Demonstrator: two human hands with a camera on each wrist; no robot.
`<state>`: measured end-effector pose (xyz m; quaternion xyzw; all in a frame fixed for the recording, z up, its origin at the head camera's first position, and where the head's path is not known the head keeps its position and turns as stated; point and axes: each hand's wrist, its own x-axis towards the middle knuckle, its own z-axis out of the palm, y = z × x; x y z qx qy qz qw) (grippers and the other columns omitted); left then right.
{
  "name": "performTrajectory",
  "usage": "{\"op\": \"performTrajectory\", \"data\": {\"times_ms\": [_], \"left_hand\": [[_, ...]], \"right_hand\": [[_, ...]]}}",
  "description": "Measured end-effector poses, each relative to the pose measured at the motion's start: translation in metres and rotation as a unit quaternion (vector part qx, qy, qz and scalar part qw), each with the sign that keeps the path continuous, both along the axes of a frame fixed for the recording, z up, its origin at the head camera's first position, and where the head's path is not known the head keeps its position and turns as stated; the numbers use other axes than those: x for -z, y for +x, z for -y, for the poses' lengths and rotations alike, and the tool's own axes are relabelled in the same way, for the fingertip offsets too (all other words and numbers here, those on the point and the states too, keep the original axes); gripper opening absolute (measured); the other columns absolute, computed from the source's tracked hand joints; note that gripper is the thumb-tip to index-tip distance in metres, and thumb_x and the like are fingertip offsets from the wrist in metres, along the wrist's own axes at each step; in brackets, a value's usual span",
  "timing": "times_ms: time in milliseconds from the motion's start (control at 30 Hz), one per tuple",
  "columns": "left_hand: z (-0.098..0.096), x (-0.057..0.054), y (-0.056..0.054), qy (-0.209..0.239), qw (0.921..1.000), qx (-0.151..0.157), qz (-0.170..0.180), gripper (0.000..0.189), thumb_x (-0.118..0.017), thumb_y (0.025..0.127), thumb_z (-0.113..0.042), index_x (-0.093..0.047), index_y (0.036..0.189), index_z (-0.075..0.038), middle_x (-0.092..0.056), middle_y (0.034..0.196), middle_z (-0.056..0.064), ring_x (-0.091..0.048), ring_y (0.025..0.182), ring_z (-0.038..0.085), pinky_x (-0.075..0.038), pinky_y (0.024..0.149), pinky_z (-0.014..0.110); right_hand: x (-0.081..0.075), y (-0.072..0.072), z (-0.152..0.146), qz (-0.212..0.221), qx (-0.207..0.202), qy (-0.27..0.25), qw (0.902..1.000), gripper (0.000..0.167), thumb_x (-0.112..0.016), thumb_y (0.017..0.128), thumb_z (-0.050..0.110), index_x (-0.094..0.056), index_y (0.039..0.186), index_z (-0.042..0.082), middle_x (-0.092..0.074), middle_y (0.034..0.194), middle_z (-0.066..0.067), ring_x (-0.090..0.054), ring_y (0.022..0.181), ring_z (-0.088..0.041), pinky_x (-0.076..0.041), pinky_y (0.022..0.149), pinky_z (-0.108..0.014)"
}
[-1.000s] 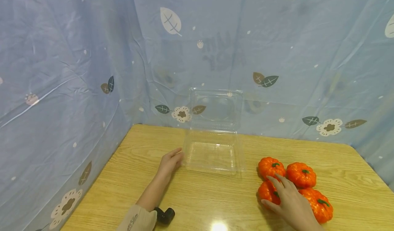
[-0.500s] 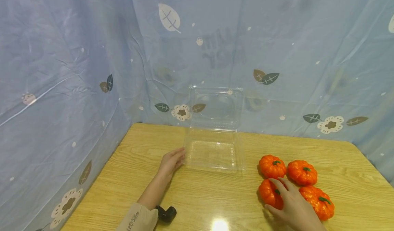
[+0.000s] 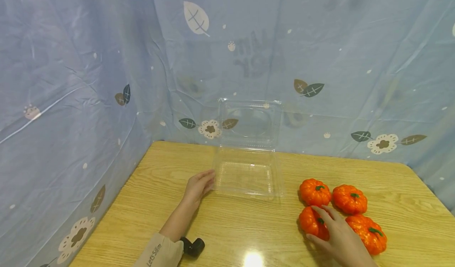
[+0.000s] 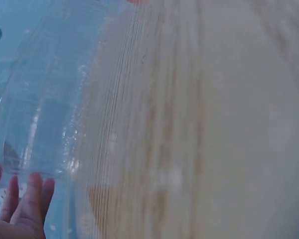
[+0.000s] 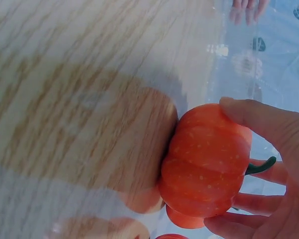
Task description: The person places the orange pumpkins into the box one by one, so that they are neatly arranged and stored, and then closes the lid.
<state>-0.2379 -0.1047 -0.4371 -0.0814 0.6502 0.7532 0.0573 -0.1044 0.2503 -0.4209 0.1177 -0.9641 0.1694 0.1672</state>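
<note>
An orange pumpkin (image 5: 207, 159) with a green stem rests on the table at the lower right, nearest of a cluster on its left side. Around it my right hand (image 3: 339, 235) has its thumb on one side and fingers on the opposite side, as the right wrist view shows, gripping it. A clear plastic clamshell box (image 3: 245, 176) stands with its lid (image 3: 250, 125) raised at the back. Against the box's left side, my left hand (image 3: 200, 186) touches the wall with extended fingertips; the left wrist view shows these fingers (image 4: 34, 196) at the plastic edge.
More orange pumpkins sit close by: one behind (image 3: 314, 192), one at the back right (image 3: 350, 200) and one at the right (image 3: 367, 235). A black object (image 3: 193, 246) lies by the left sleeve. Blue patterned curtain (image 3: 249, 61) borders the wooden table (image 3: 227, 227).
My right hand has lowered slightly and closed around the near-left pumpkin, which stays on the table. My left fingertips have come against the box's side. The view has shifted slightly.
</note>
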Motion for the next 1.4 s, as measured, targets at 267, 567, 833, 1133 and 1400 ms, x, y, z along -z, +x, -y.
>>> {"op": "performTrajectory", "data": {"times_ms": [267,567,833,1133,1400], "left_hand": [[-0.002,0.0,-0.001,0.014,0.9997,-0.018,0.003,0.035,-0.06,0.089,-0.012,-0.055,0.116,0.009,-0.064,0.1,0.012,-0.064,0.084,0.012,-0.052,0.079,0.022],[-0.004,0.002,0.001,0.011,0.9993,-0.034,0.009,0.031,-0.06,0.089,-0.013,-0.055,0.11,0.009,-0.065,0.101,0.012,-0.064,0.086,0.013,-0.053,0.078,0.022],[-0.005,0.001,0.004,0.009,0.9995,-0.031,0.004,0.031,-0.061,0.089,-0.017,-0.056,0.109,0.006,-0.063,0.102,0.011,-0.063,0.087,0.013,-0.052,0.075,0.018],[-0.007,-0.001,0.007,0.02,0.9994,-0.028,0.008,0.034,-0.061,0.089,-0.017,-0.054,0.112,0.007,-0.063,0.095,0.004,-0.061,0.081,0.009,-0.051,0.069,0.015],[-0.01,-0.004,0.009,0.025,0.9989,-0.039,0.007,0.033,-0.062,0.088,-0.016,-0.056,0.109,0.008,-0.065,0.085,0.002,-0.06,0.071,0.006,-0.048,0.061,0.013]], "right_hand": [[0.001,-0.001,-0.002,-0.004,-0.014,-0.009,0.9998,0.065,-0.084,0.061,0.033,-0.06,0.114,0.006,-0.056,0.113,-0.017,-0.059,0.095,-0.035,-0.052,0.071,-0.049],[-0.001,-0.003,-0.003,-0.032,-0.041,0.013,0.9986,0.063,-0.085,0.058,0.036,-0.062,0.109,0.008,-0.058,0.107,-0.009,-0.061,0.089,-0.027,-0.052,0.068,-0.045],[-0.011,-0.004,-0.003,0.031,-0.018,0.003,0.9994,0.059,-0.084,0.059,0.041,-0.064,0.104,0.008,-0.06,0.103,-0.011,-0.061,0.089,-0.03,-0.052,0.072,-0.047],[-0.024,-0.012,-0.008,0.042,-0.038,0.002,0.9984,0.056,-0.081,0.059,0.049,-0.066,0.097,0.011,-0.065,0.096,-0.001,-0.062,0.085,-0.023,-0.052,0.071,-0.041],[-0.042,-0.018,-0.012,0.116,-0.038,0.007,0.9925,0.057,-0.077,0.061,0.056,-0.063,0.096,0.012,-0.063,0.086,0.006,-0.05,0.068,-0.003,-0.044,0.059,-0.024]]}}
